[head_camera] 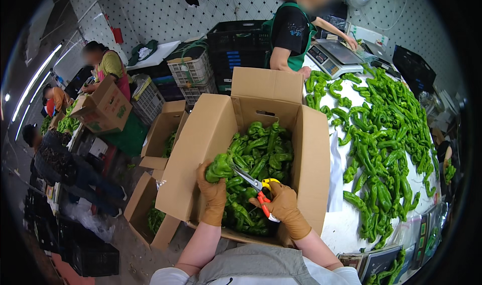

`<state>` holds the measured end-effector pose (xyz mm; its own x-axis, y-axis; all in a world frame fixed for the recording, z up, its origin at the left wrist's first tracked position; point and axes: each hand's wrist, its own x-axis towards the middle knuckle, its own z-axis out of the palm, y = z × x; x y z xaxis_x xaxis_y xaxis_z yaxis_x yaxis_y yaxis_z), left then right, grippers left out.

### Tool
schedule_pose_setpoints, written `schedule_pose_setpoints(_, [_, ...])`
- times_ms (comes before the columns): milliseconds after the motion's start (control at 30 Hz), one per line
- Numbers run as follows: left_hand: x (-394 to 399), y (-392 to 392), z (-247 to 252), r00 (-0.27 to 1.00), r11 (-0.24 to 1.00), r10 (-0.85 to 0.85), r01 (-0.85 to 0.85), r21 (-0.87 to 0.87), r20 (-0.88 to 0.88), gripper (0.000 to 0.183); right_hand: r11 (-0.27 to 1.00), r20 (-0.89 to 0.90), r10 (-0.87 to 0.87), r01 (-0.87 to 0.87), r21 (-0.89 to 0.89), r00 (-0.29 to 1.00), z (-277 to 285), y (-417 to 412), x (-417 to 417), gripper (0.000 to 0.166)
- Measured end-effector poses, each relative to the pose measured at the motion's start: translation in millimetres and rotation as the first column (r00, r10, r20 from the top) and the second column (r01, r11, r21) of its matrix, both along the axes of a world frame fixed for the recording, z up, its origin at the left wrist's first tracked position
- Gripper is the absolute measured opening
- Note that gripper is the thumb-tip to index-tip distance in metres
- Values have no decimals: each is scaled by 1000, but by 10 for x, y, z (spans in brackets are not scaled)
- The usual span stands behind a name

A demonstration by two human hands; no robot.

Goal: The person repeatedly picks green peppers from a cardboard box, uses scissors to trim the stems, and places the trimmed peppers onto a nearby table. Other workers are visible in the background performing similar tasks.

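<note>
My left hand (212, 196), in a brown glove, grips a green pepper (220, 167) above the left side of an open cardboard box (314, 153). In my right hand (284, 204), gloved the same way, is a pair of scissors (260, 189) with red and yellow handles. Their blades point up and left, with the tips at the held pepper's right side; whether they touch it I cannot tell. Many long green peppers (260, 145) fill the lower part of the box. Its flaps stand folded outward.
At right, a white table (335, 179) bears a large spread of green peppers (376, 145) and a weighing scale (335, 57). A person in a green apron (290, 33) stands behind it. Smaller open cartons (162, 130) with greens sit at left. Other people work further left.
</note>
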<state>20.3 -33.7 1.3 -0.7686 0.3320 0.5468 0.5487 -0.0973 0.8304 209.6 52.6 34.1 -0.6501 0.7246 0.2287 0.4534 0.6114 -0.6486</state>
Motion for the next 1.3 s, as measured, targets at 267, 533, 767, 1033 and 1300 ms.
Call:
schedule_pose_setpoints(267, [-17,2,17,997,995,-70,66,76,43,55,1000,-55,2,-3,-28,999,-24,9,2,62])
schedule_pose_setpoints(533, [-54,-20,17,979,972,-189,175,158,81,56,997,12,-7,7,-76,1000,14,6,12,63])
schedule_pose_setpoints(767, [21,28,113,861,872,-443,348,344,252,54,989,-2,26,-26,-148,1000,-36,25,21,65])
schedule_pose_setpoints(1033, [16,21,112,826,842,-502,400,363,255,58,994,-6,13,-13,-109,1000,-8,23,23,64])
schedule_pose_setpoints(1300, [34,-8,139,788,836,-538,453,310,299,57,1000,15,-18,18,-7,1000,-7,25,19,60])
